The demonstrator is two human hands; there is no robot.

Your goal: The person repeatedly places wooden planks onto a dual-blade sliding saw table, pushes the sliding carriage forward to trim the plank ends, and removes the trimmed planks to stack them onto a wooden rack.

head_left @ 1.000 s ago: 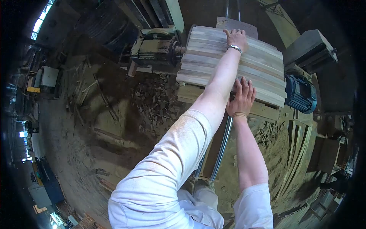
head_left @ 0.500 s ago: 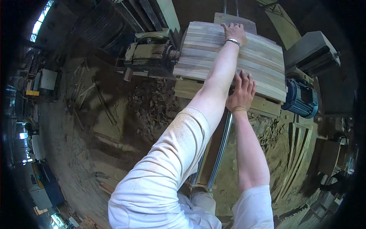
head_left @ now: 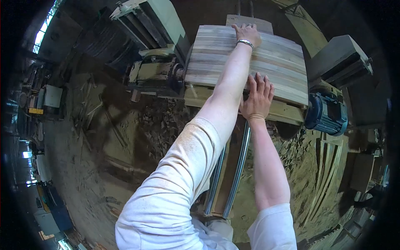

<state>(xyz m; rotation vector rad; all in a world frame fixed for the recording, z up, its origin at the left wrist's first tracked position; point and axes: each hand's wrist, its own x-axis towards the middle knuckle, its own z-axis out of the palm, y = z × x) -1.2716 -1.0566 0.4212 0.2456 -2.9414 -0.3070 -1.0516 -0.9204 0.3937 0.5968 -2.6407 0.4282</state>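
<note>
Wooden strips [head_left: 208, 54] lie side by side as a flat panel on a wooden carriage [head_left: 285, 112]. My left hand [head_left: 248, 35], with a metal band at the wrist, reaches across to the far edge of the strips. Its fingers bend over that edge; the fingertips are hidden. My right hand [head_left: 257, 100] lies against the near edge, fingers apart and stretched onto the top of the strips. Its palm touches the carriage front. A flat board [head_left: 262, 26] stands out behind the panel.
Motors flank the panel: a dusty one [head_left: 152, 73] left, a blue one [head_left: 327, 112] right. Upright machine housings [head_left: 160, 21] rise beyond. Two metal rails [head_left: 237, 175] run toward me. Wood offcuts [head_left: 160, 121] cover the floor; long strips [head_left: 323, 175] lie at right.
The strips and both hands have slid away from me relative to the motors and rails. The view has shifted slightly. Each hand keeps its place on the panel.
</note>
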